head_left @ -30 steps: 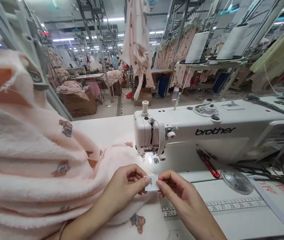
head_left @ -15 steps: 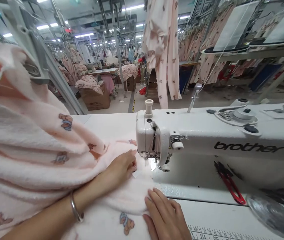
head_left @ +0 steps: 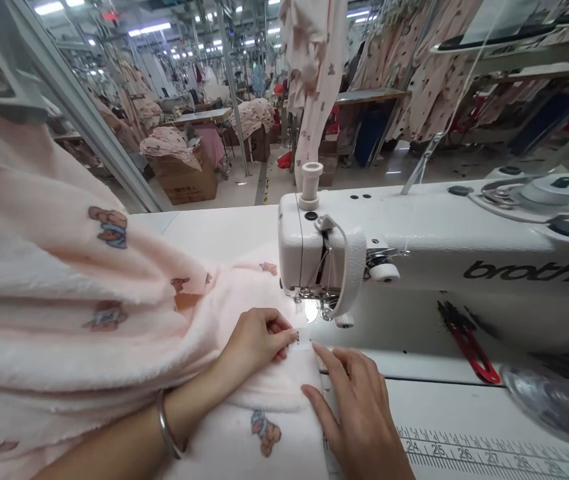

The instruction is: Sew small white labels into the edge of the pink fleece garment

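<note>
Pinching a white label [head_left: 303, 339] lowered onto bear-print fleece [head_left: 129, 350], the left hand [head_left: 258, 338] is apparently positioning it; the right hand [head_left: 353, 397] is resting spread.

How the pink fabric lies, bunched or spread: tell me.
Partly bunched: the pink fabric has deep folds at left, lies flatter beside the right hand.

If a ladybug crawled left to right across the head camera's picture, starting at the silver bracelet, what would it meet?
Silver bracelet, left hand, small white label, right hand, red-handled snips, clear round disc.
</note>
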Available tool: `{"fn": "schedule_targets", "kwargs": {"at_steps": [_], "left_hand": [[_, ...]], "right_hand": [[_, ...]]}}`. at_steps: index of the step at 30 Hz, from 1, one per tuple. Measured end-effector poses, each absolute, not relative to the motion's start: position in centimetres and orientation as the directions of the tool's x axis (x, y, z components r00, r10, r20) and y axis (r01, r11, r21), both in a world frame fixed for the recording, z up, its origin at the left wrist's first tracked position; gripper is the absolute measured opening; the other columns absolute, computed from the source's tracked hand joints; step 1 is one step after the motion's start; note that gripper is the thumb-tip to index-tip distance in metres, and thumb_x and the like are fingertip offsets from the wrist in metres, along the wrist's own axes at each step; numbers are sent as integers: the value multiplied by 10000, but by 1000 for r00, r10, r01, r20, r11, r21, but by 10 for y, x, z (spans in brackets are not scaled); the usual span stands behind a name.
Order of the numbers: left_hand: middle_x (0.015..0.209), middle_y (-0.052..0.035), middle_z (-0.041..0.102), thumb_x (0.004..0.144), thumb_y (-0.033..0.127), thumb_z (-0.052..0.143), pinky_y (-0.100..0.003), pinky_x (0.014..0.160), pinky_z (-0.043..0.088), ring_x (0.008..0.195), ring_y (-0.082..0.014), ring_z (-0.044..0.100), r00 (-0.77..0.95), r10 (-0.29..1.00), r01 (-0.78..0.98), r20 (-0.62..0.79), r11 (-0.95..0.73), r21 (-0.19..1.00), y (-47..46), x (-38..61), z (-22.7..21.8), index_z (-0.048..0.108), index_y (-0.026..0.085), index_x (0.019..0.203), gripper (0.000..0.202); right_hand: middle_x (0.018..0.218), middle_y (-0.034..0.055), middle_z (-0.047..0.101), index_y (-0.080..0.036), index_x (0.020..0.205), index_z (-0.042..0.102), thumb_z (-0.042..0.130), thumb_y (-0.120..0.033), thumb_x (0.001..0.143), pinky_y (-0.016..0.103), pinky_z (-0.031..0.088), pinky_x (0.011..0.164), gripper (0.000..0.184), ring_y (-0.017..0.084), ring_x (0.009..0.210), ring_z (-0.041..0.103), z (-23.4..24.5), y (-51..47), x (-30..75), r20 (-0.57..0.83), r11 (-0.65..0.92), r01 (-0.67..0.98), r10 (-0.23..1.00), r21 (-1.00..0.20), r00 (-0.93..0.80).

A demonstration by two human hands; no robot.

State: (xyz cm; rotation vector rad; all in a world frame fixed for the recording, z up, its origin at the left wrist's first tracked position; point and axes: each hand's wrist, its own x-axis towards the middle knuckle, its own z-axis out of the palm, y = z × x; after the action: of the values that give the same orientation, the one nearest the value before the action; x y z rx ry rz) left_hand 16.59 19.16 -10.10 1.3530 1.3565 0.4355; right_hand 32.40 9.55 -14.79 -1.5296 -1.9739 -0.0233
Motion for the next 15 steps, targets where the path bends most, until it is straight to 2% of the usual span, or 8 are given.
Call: {"fn": "schedule_targets", "kwargs": {"at_steps": [4,9,15], "left_hand": [[505,10,569,721,315,620,-214,482,384,479,-122,521,285,864,487,-415,243,839,192,162,-103,613,150,706,165],[589,0,595,734,325,596,-226,512,418,520,-131,557,296,861,495,-415,233,837,192,162,-104,601,155,735,171],[595,2,595,733,308,588,-225,519,415,521,-129,563,290,864,514,-412,223,829,191,161,-103,597,154,714,155]], "right_hand": [[1063,134,463,-139,1274,499,507,-264,906,407,397,831,389,244,988,463,-147,93,321,461,313,884,878,-346,-131],[1061,126,469,-165,1249,539,512,-293,896,393,413,802,376,246,993,464,-144,93,322,421,308,889,895,-338,-150],[1061,116,461,-189,1244,541,496,-303,901,386,413,798,364,242,998,456,-144,93,321,393,294,892,908,-345,-147]]}}
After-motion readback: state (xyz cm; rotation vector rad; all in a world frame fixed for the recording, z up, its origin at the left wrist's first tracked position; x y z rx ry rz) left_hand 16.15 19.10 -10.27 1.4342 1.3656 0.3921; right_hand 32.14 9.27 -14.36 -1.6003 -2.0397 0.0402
